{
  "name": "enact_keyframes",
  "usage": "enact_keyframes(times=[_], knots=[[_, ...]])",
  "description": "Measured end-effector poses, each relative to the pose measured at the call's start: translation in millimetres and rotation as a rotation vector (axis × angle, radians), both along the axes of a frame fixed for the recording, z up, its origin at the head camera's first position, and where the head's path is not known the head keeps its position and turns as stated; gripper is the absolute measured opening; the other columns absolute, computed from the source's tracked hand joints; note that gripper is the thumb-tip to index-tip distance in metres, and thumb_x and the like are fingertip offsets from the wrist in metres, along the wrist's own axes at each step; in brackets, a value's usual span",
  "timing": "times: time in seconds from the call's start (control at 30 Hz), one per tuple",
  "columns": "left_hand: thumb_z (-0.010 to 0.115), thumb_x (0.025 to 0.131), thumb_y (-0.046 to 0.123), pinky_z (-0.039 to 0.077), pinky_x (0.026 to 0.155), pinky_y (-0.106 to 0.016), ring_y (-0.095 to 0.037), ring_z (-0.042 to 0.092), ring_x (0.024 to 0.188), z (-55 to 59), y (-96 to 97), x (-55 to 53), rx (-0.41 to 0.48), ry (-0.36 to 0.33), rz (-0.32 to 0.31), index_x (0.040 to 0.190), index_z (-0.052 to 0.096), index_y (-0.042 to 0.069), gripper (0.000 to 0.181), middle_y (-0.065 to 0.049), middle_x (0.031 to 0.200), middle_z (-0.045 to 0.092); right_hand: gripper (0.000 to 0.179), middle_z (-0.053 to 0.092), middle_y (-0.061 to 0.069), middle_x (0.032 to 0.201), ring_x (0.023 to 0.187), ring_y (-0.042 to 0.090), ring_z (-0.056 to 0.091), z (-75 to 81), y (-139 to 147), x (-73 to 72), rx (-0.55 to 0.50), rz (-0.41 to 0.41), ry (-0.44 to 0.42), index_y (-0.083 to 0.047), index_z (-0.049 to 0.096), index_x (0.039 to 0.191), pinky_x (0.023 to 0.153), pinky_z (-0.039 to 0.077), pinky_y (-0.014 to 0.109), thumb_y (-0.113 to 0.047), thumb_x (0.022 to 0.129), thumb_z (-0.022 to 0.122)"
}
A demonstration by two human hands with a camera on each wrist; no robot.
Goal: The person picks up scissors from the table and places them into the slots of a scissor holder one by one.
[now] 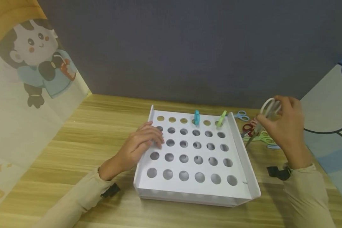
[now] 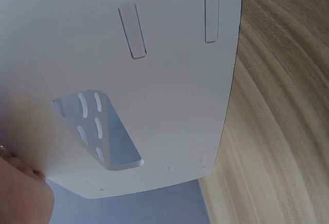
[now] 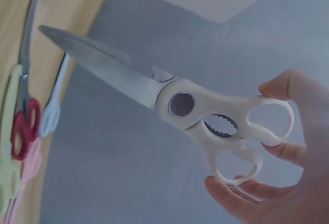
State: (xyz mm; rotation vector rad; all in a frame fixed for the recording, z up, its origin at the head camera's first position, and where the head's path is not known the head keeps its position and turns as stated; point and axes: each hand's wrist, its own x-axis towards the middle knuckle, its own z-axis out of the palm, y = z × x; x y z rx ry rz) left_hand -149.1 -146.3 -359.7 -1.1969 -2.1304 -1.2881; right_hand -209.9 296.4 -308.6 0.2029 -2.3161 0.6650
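Observation:
My right hand (image 1: 288, 126) holds a pair of white-handled kitchen scissors (image 3: 180, 103) by the handle loops, to the right of a white rack (image 1: 200, 191). The metal blades of the scissors point down in the head view. Round holes cover the rack's sloping top in rows. In its back row stand a teal handle (image 1: 197, 117) and a light green handle (image 1: 221, 118). My left hand (image 1: 141, 142) rests over the rack's left side wall, fingertips on the perforated top. In the left wrist view the outer side panel (image 2: 169, 90), with a cutout, fills much of the picture.
Right of the rack lie several scissors: blue-handled scissors (image 1: 241, 116), dark red-handled scissors (image 1: 247, 129), light green scissors (image 1: 263, 137) and pink-handled scissors (image 3: 32, 162). A grey panel (image 1: 188, 57) closes off the back of the wooden table (image 1: 82, 152); printed walls stand at both sides.

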Motion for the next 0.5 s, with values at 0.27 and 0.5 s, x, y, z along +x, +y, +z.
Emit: enact_keyframes(times=[0.27, 0.5], knots=[[0.039, 0.089, 0.000, 0.021, 0.120, -0.052, -0.024, 0.062, 0.110, 1.4, -0.2, 0.6, 0.016, 0.010, -0.001, 0.086, 0.068, 0.008, 0.030, -0.005, 0.099, 0.072, 0.059, 0.053, 0.031, 0.119, 0.094, 0.040, 0.053, 19.0, -17, 10.1, 0.017, 0.065, 0.190, 0.004, 0.062, 0.122, 0.076, 0.029, 0.005, -0.020, 0.069, 0.074], [0.039, 0.090, 0.001, 0.022, 0.120, -0.052, -0.026, 0.062, 0.110, -0.1, 0.5, -0.2, 0.015, 0.011, -0.006, 0.086, 0.068, 0.008, 0.030, -0.005, 0.099, 0.072, 0.055, 0.059, 0.026, 0.114, 0.082, 0.034, 0.051, 36.4, -31, 19.3, 0.033, 0.057, 0.318, 0.003, 0.066, 0.115, 0.075, 0.028, 0.012, -0.028, 0.071, 0.075]])
